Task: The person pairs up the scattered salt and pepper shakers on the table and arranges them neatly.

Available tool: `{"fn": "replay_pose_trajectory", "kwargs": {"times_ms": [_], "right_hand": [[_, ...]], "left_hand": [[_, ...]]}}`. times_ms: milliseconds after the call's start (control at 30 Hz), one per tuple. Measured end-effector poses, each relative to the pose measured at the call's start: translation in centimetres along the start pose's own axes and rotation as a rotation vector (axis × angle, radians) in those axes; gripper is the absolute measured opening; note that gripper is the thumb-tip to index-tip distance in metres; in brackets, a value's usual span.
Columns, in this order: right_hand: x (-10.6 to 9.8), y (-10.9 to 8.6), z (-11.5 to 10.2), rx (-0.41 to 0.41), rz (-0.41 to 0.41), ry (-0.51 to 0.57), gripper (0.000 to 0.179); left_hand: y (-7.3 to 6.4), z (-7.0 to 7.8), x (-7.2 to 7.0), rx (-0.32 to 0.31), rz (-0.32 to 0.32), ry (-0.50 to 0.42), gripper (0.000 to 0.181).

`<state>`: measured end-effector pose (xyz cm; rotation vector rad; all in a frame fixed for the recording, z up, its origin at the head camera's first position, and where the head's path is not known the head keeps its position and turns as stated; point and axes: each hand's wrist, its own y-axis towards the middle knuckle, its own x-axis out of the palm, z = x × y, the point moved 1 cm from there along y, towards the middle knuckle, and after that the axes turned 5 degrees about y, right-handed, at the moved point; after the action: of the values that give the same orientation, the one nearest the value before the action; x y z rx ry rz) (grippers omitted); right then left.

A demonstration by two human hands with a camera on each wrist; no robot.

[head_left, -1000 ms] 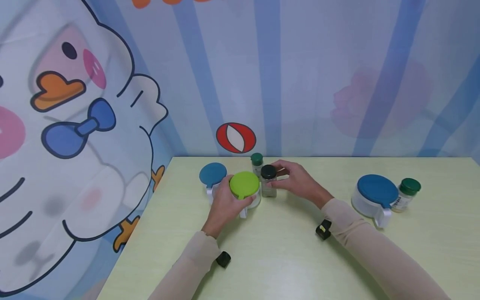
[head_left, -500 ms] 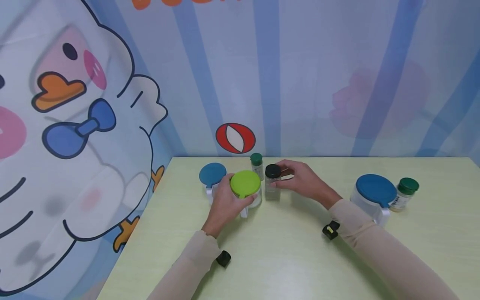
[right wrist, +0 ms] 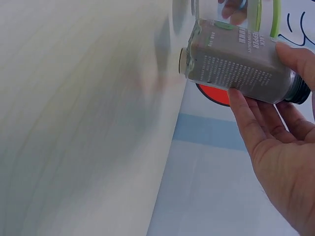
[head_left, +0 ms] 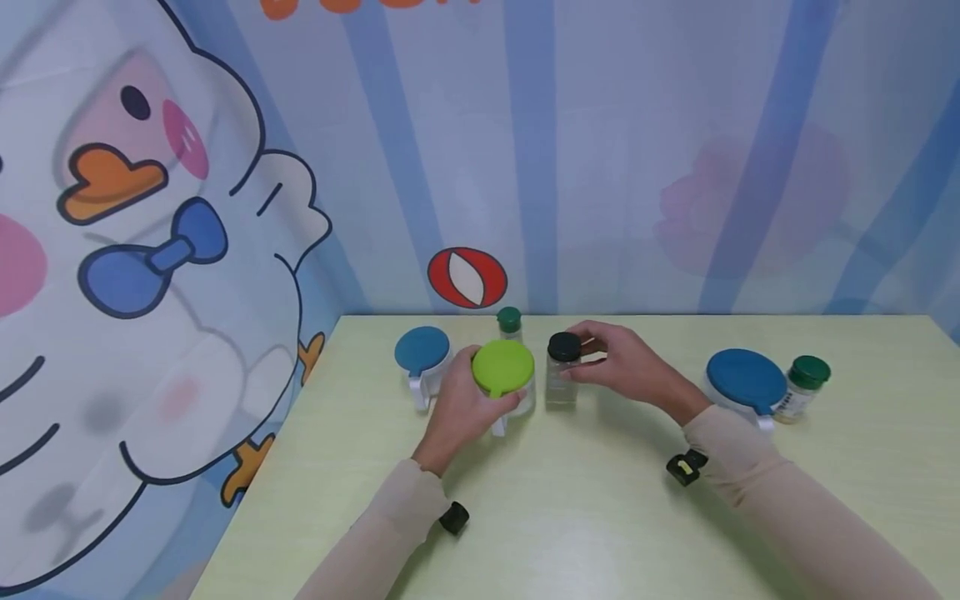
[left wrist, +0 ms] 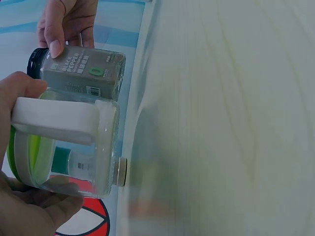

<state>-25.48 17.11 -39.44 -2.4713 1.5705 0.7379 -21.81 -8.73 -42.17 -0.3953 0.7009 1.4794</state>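
My left hand (head_left: 465, 408) grips a clear jar with a lime-green lid (head_left: 503, 367) and a white handle (left wrist: 54, 118). To its right, my right hand (head_left: 626, 362) holds a black pepper bottle (head_left: 562, 379) between thumb and fingers, upright with its black cap on top. Its label reads "black pepper" in the left wrist view. Bottle and jar stand side by side, a narrow gap apart in the head view. Whether their bases touch the table I cannot tell. A small green-capped bottle (head_left: 509, 323) stands behind the jar, partly hidden.
A blue-lidded jar (head_left: 422, 352) with a white handle stands left of my left hand. Farther right, another blue-lidded jar (head_left: 746, 379), partly covered by my right sleeve, stands next to a green-capped shaker (head_left: 802, 387). Behind the pale table (head_left: 570, 517) hangs a cartoon-printed backdrop (head_left: 600, 167).
My right hand has moved rightward with the black pepper bottle. The green-lidded jar in my left hand has followed a shorter way right, so the gap between the two has widened.
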Motion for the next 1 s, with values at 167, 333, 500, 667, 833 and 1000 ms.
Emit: {"fn": "replay_pose_trajectory", "kwargs": {"times_ms": [167,333,500,667,833,1000], "right_hand": [[-0.7,-0.8,-0.2,0.011,-0.006,-0.002,0.049],[-1.4,-1.5,-0.3,0.012,-0.008,-0.012,0.052],[-1.8,-2.2,-0.4,-0.001,-0.017,-0.015,0.055],[-2.2,-2.9,-0.7,0.001,-0.028,-0.016,0.053],[-2.8,-3.4,-0.8,0.04,-0.022,-0.027,0.053],[-3.3,-3.8,-0.9,0.046,-0.014,-0.054,0.054]], "left_hand": [[0.1,0.4,0.4,0.021,-0.013,-0.002,0.079],[0.2,1.0,0.7,0.039,-0.021,-0.002,0.079],[0.3,1.5,1.1,0.04,-0.041,-0.016,0.079],[0.3,2.0,1.5,0.035,-0.052,-0.014,0.082],[0.4,2.4,2.0,0.047,-0.068,-0.01,0.083],[0.5,2.8,2.5,0.045,-0.075,-0.006,0.086]]}}
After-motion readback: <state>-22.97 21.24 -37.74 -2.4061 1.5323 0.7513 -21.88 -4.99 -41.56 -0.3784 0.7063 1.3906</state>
